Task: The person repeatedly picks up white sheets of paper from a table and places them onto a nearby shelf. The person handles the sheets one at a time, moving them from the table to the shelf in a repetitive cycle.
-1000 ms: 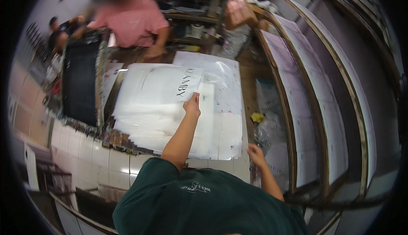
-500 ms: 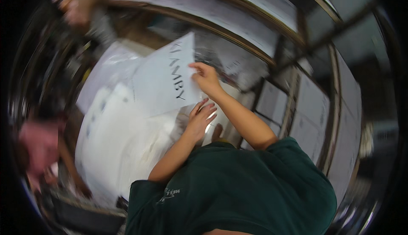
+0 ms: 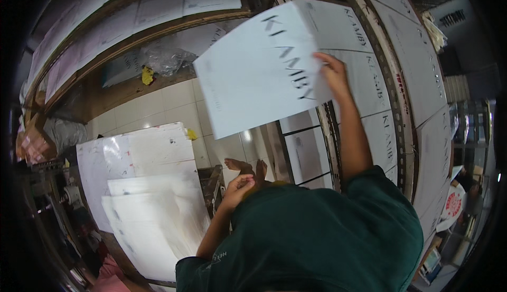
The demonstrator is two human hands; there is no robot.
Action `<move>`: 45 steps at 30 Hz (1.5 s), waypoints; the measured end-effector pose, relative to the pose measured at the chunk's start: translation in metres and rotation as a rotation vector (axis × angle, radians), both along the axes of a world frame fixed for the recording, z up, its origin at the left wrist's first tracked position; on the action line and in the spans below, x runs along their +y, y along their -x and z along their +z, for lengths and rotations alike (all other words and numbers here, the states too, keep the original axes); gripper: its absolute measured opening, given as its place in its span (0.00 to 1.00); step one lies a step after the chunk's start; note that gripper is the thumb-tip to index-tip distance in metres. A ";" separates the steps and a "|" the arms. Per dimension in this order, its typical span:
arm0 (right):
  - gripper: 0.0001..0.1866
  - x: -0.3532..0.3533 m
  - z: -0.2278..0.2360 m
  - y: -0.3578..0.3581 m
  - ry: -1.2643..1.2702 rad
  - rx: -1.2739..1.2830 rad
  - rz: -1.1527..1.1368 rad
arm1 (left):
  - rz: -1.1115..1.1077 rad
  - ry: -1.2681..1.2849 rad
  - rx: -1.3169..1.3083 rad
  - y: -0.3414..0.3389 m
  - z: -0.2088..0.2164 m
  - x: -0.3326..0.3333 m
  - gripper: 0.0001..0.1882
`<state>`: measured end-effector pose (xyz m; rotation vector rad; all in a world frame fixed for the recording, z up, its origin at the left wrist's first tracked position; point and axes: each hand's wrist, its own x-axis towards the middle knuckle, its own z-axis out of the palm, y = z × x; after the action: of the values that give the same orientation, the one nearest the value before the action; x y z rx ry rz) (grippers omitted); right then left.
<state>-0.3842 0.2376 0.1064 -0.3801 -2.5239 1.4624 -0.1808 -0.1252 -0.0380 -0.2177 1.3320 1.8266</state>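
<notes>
**Right Hand Held a White Sheet Before the Rack**

The right hand (image 3: 332, 75) pinched a white sheet (image 3: 248, 75) at its right edge, the thumb and fingers closed on it. The sheet, printed with large black letters, was raised in the far middle of the scene, slightly tilted. Its right part overlapped the rack (image 3: 402, 133) in view; whether it touched the rack could not be told.

The left hand (image 3: 237, 190) was near the middle, in front of the dark green shirt (image 3: 301, 234) and well apart from the sheet. Its fingers were curled in; whether the tips met could not be told.

On the rack to the right, similar printed sheets (image 3: 369, 80) lay in a row. More lay on a shelf (image 3: 111, 54) at the far left, with crumpled clear plastic (image 3: 166, 60) and a yellow object (image 3: 148, 75) just below. At the near left lay a stack of white sheets (image 3: 148, 218), over a larger pale sheet (image 3: 97, 181). Two bare feet (image 3: 237, 165) stood on the tiled floor (image 3: 169, 104).
</notes>
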 end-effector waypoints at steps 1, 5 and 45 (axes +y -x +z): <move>0.24 0.035 -0.011 -0.009 -0.066 0.036 -0.059 | -0.013 0.037 -0.027 -0.007 -0.010 0.008 0.17; 0.23 0.164 -0.034 -0.052 -0.279 0.069 -0.325 | -0.085 0.100 -0.133 -0.036 -0.050 0.040 0.18; 0.19 0.482 -0.135 -0.111 -0.779 -0.048 -0.412 | -0.174 0.094 -0.430 -0.050 -0.099 0.076 0.19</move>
<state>-0.2732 0.7200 -0.0289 -0.7216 -2.5894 0.2842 -0.1312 -0.0495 -0.1375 -0.4987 1.0944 1.4697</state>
